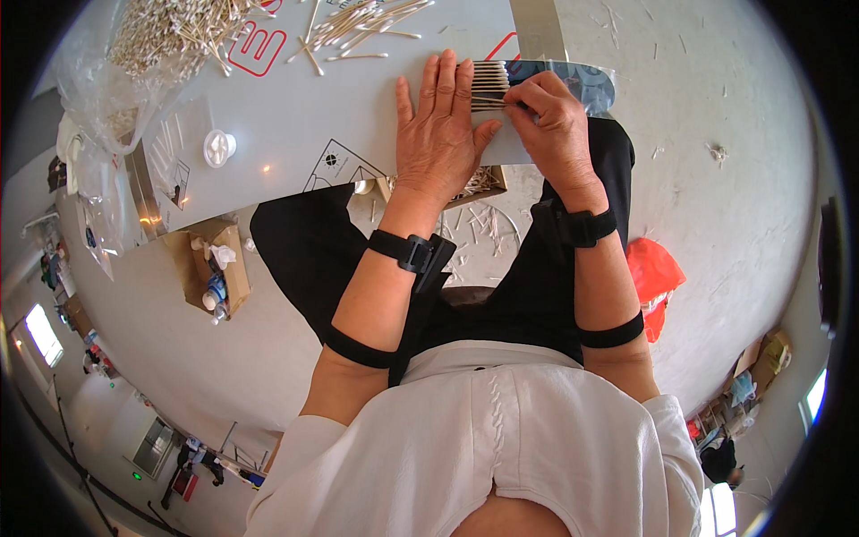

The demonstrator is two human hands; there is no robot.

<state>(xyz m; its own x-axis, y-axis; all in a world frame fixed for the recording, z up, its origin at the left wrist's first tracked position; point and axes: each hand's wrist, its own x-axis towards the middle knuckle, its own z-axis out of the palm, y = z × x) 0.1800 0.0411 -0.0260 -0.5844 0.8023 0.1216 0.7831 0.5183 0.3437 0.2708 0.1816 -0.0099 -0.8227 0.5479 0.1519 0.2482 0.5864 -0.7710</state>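
Note:
My left hand (438,134) lies flat on the grey tabletop sheet, fingers stretched out, covering the left ends of a row of cotton swabs (489,79). The swabs lie side by side, their right tips at the edge of a dark blue, clear-wrapped strip (582,85). At the near side of the row, my right hand (557,125) is closed in a pinch at the right end of the nearest swab. Its fingertips partly hide that end.
A large heap of cotton swabs (170,36) fills a clear plastic bag at the far left. Loose swabs (362,27) lie beyond my left hand. A small white tub (217,148) stands left. Below are cardboard boxes (237,268) and a red bag (651,273).

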